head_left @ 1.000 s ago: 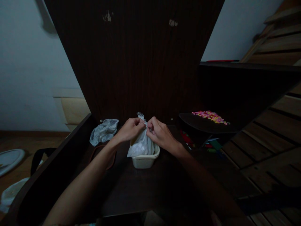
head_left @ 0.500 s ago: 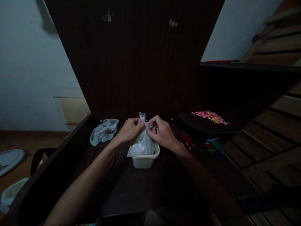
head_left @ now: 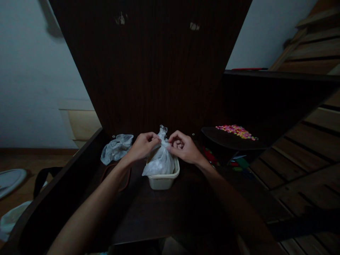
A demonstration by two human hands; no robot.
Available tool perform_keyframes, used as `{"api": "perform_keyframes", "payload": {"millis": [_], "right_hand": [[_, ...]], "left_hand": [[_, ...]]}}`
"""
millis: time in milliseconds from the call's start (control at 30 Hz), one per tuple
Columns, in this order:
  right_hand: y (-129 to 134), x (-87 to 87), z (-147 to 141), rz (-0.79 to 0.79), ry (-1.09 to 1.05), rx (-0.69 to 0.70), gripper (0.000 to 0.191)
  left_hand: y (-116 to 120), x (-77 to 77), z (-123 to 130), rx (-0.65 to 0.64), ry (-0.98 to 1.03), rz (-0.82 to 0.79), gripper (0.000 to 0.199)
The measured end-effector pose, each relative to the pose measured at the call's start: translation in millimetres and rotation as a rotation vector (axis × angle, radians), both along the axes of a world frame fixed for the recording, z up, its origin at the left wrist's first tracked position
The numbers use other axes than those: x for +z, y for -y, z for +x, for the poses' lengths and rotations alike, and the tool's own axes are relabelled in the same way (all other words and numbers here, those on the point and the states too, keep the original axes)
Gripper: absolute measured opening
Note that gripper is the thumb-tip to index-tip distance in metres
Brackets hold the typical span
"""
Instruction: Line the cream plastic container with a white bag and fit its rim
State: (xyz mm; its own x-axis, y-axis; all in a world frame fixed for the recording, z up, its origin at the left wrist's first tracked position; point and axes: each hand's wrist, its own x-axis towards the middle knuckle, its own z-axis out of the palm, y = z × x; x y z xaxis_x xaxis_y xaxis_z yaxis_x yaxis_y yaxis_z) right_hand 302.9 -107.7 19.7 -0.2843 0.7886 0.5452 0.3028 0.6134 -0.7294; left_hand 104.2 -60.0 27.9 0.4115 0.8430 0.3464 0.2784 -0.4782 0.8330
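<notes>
Head view: bag sits in tub, one corner lapping over the edge; left hand pinches it near its gathered top, right hand has thumb there, firm grip or not, can't tell. Best use fingertips, pull lightly since thin film may tear, keep tub steady.

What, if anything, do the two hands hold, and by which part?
White plastic bag, by its gathered neck: the left hand pinches there; the right hand touches it, its grip unclear.

The light is dim (shadows lie deep).
</notes>
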Motion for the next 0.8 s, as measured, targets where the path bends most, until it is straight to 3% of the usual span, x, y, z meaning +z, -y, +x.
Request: {"api": "perform_keyframes", "payload": {"millis": [200,300,467,533,633,733,800], "right_hand": [[7.8,2.9,-14.2,0.248,0.309,-0.276,0.009],[9.3,4.5,-10.1,0.23,0.326,-0.245,0.005],[5.7,7.2,4.2,0.113,0.161,0.016,0.006],[5.3,6.9,3.9,0.087,0.124,-0.014,0.012],[7.4,5.4,-4.3,0.145,0.208,-0.177,0.021],[10.6,4.5,-11.7,0.257,0.344,-0.284,0.016],[12.3,4.9,-11.7,0.291,0.355,-0.263,0.011]], "left_hand": [[7.8,3.2,6.9,0.037,-0.014,0.047,0.02],[6.4,4.3,3.2,0.037,-0.044,0.124,0.021],[0.5,2.7,-4.4,0.04,-0.007,0.12,0.02],[1.3,2.3,-2.9,0.022,0.024,0.084,0.019],[5.5,3.1,2.7,-0.003,0.042,0.061,0.018],[8.1,4.0,4.9,0.006,0.017,0.093,0.018],[7.4,3.9,2.2,0.041,-0.036,0.165,0.016]]}}
